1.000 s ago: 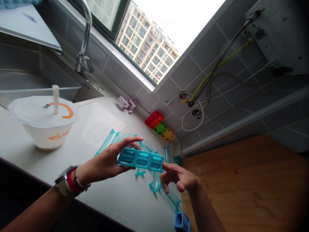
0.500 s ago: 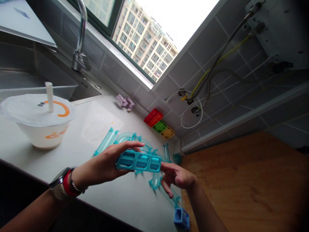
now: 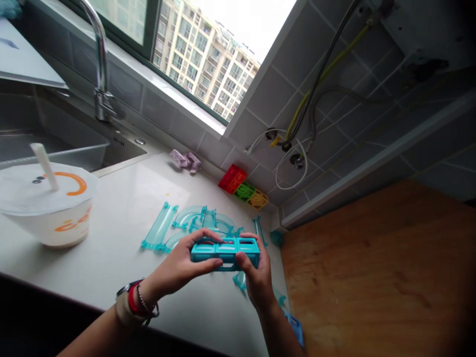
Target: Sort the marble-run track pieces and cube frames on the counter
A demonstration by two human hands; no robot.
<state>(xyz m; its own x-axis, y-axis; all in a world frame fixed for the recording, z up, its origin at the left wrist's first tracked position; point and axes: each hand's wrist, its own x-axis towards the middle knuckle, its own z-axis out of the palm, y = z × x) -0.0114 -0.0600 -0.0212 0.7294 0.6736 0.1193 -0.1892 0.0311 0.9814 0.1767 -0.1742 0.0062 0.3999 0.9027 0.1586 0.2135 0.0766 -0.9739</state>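
Note:
A row of joined teal toy blocks (image 3: 226, 245), with open window-like sides, is held above the counter between both hands. My left hand (image 3: 186, 259) grips its left end, thumb in front and fingers over the top. Around the right end closes my right hand (image 3: 258, 272), its thumb pressed on the front face. Behind and below them lie several translucent teal track pieces, among them a straight track piece (image 3: 160, 227) at the left and a curved track piece (image 3: 223, 223) partly hidden by the hands.
Red blocks (image 3: 232, 179), green blocks (image 3: 244, 191) and yellow blocks (image 3: 258, 200) stand against the tiled wall. Left is a lidded cup (image 3: 70, 213) with a straw, near the sink (image 3: 122, 153). A blue block (image 3: 295, 329) shows behind my right forearm. A wooden board (image 3: 372, 277) adjoins the counter.
My right hand has gone from touching the block row's end with extended fingers to gripping it. The row has turned and moved slightly right with my left hand. The camera view has shifted.

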